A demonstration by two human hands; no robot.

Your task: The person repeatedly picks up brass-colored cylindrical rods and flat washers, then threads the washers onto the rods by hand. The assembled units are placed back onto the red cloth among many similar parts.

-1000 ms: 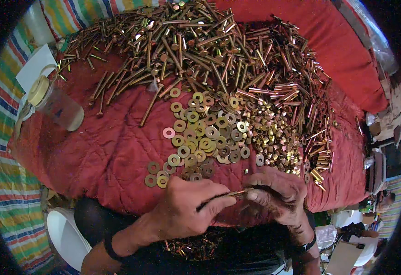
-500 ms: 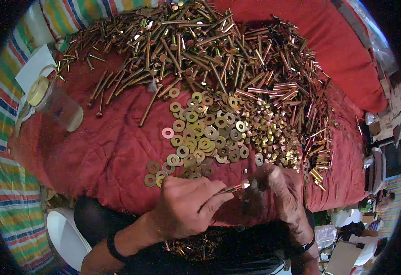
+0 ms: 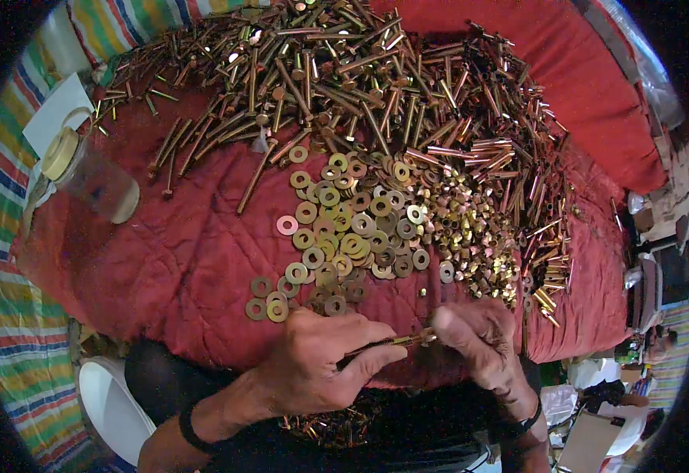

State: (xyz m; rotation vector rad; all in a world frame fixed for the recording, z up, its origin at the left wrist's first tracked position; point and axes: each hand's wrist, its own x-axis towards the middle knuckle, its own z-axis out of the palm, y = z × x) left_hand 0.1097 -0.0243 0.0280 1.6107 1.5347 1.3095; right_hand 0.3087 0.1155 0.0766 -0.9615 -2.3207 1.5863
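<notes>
My left hand (image 3: 325, 359) pinches a slim brass-coloured bolt (image 3: 402, 341) between thumb and fingers, its end pointing right. At that end sits a small shiny piece that looks like a nut (image 3: 429, 337). The thumb and fingers of my right hand (image 3: 480, 337) close around it; part of it is hidden. Just beyond my hands on the red quilted cloth (image 3: 218, 236), many flat washers (image 3: 352, 244) lie in a loose pile. To their right is a heap of small nuts (image 3: 470, 236). One loose nut (image 3: 423, 292) lies between the washers and my right hand.
A big heap of long bolts (image 3: 313, 87) covers the far side and curves down the right. At the left lies a clear jar with a yellowish lid (image 3: 61, 154). More metal parts (image 3: 336, 426) rest low between my forearms. A white basin (image 3: 112, 402) stands lower left.
My right hand has moved left and its fingers have closed on the end of the bolt. My left hand has shifted slightly right and down with the bolt.
</notes>
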